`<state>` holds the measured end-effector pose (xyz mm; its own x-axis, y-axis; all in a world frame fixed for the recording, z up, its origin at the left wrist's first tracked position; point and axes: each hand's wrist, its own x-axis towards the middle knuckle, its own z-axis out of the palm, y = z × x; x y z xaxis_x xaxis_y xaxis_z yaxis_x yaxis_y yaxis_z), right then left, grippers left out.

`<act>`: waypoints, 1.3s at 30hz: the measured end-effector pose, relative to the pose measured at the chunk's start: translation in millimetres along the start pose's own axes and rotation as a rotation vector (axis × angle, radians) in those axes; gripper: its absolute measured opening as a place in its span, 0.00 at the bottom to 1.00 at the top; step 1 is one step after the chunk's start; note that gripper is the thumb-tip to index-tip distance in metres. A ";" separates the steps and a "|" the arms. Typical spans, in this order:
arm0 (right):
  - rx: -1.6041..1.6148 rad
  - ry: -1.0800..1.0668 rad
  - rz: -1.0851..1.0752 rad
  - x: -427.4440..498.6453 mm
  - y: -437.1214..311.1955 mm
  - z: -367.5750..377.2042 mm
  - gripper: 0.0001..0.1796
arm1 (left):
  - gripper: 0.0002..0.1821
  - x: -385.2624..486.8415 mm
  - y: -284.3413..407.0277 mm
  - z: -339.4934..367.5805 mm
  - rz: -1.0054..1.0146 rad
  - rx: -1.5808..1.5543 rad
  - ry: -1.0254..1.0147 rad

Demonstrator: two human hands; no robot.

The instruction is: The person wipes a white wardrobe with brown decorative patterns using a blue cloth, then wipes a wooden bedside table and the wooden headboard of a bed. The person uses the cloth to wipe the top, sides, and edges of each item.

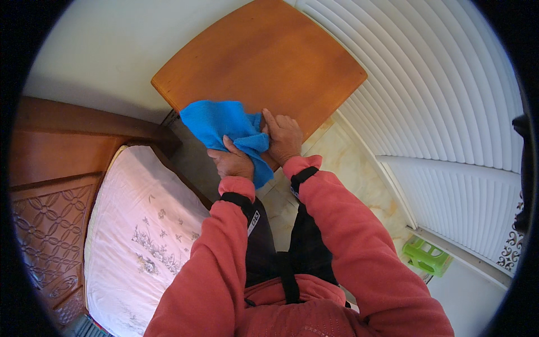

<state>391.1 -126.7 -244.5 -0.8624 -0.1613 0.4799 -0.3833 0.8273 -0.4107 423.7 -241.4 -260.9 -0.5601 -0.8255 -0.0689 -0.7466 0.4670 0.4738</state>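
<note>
A blue cloth (214, 120) lies rumpled over the near left part of a wooden tabletop (269, 54), and one end hangs below the table's near corner. My left hand (233, 163) grips the cloth, with the thumb on top of a fold. Close against the cloth's right side is my right hand (285, 137), over the near right edge of the tabletop. Its index finger points forward and the other fingers are curled. Whether it pinches the cloth is hidden.
To the left stands a bed with a pale pink flowered sheet (147, 236) and a carved wooden headboard (50, 227). A white ribbed folding door (421, 84) runs along the right. Near it on the marble-look floor (349, 147) is a green plastic stool (427, 256).
</note>
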 end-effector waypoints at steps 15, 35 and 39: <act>0.001 -0.002 0.032 -2.0 1.0 0.7 0.22 | 0.36 1.2 -1.4 -2.4 0.038 -0.092 0.026; -0.012 0.016 0.045 -0.5 0.0 2.6 0.18 | 0.31 2.9 -7.3 9.7 0.114 -0.137 0.142; -0.015 0.036 0.038 -1.3 0.2 3.2 0.19 | 0.31 3.1 -4.9 7.1 0.065 -0.071 0.079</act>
<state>391.1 -128.1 -247.7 -0.8636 -0.1108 0.4919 -0.3456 0.8404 -0.4174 423.1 -244.0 -269.7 -0.5746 -0.8178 0.0326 -0.6805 0.4995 0.5362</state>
